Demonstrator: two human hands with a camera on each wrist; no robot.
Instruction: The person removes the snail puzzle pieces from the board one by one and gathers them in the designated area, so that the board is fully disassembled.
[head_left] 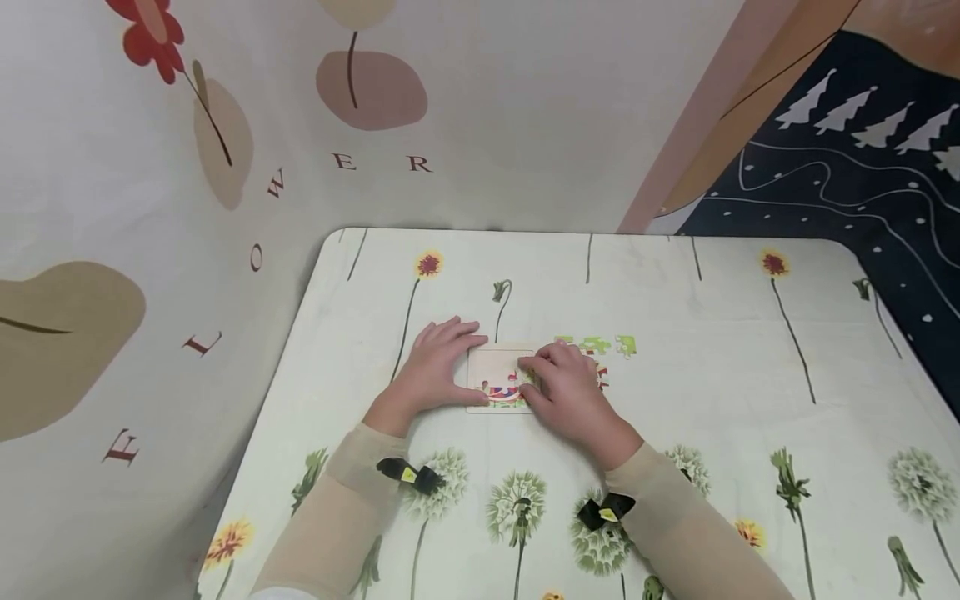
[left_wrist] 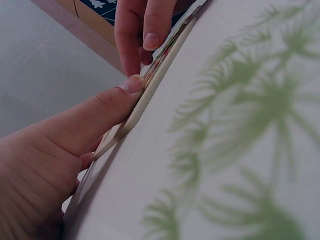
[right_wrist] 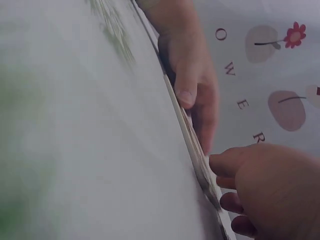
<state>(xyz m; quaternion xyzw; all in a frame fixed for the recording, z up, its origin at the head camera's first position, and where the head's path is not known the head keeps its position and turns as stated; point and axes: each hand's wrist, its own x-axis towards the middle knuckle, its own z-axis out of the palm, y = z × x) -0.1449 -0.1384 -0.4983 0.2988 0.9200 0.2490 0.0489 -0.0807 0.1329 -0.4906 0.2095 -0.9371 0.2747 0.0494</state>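
Observation:
A small flat jigsaw board (head_left: 491, 360) with a pale tray lies on the table, its lower part filled with colourful pieces (head_left: 504, 392). My left hand (head_left: 438, 367) spans the board's left side, fingers stretched at the far corner. Its thumb (left_wrist: 132, 85) presses on the near edge in the left wrist view. Over the right part of the board, my right hand (head_left: 573, 392) has bent fingers and pinches a small puzzle piece (head_left: 528, 377) between thumb and index finger. Most of that piece is hidden by the fingers.
Loose green puzzle pieces (head_left: 596, 343) lie beyond the right hand, with a red-patterned piece (head_left: 602, 375) partly hidden beside it. The table is covered by a white cloth (head_left: 712, 350) printed with dandelions. Patterned hangings (head_left: 487, 183) stand behind and to the left.

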